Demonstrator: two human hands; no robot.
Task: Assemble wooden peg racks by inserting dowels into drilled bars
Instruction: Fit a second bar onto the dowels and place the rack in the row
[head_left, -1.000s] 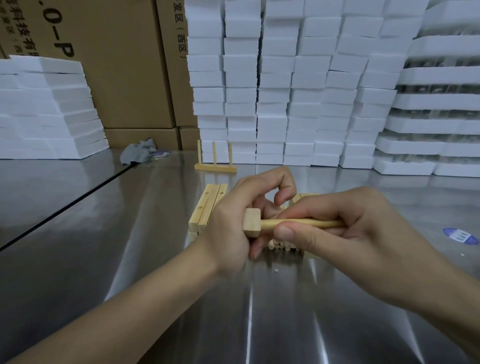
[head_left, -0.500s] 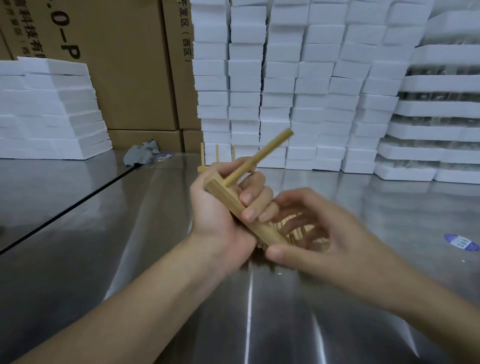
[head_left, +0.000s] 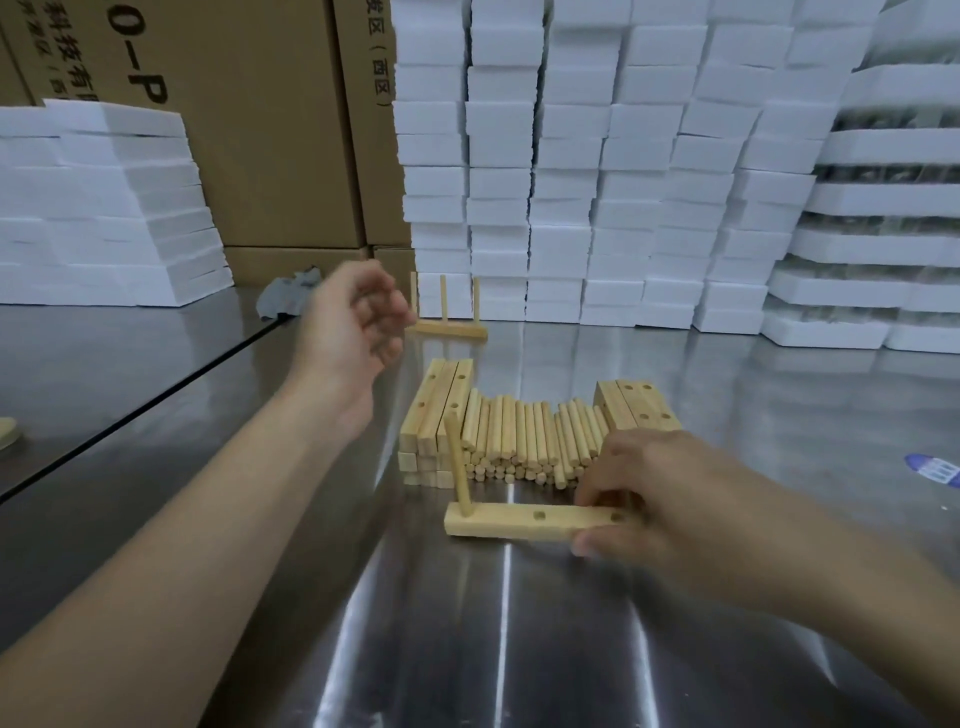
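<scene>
A drilled wooden bar (head_left: 524, 522) lies flat on the steel table in front of me. One dowel (head_left: 458, 467) stands upright in its left hole; two holes are empty. My right hand (head_left: 660, 499) grips the bar's right end between thumb and fingers. My left hand (head_left: 358, 322) hovers above the table to the left, fingers loosely curled, holding nothing. Behind the bar lies a heap of loose dowels (head_left: 530, 436), flanked by stacked drilled bars on the left (head_left: 441, 410) and on the right (head_left: 636, 405). A finished rack (head_left: 449, 319) with three dowels stands further back.
White foam blocks (head_left: 597, 171) are stacked along the back and at the left (head_left: 104, 208). Cardboard boxes (head_left: 270, 130) stand behind. A grey rag (head_left: 288, 299) lies near the boxes. A blue label (head_left: 935, 470) sits at the table's right. A seam runs diagonally across the table's left.
The bar with its one dowel went from my left hand down onto the table. My left hand let go and moved up and left; my right hand now holds the bar's right end.
</scene>
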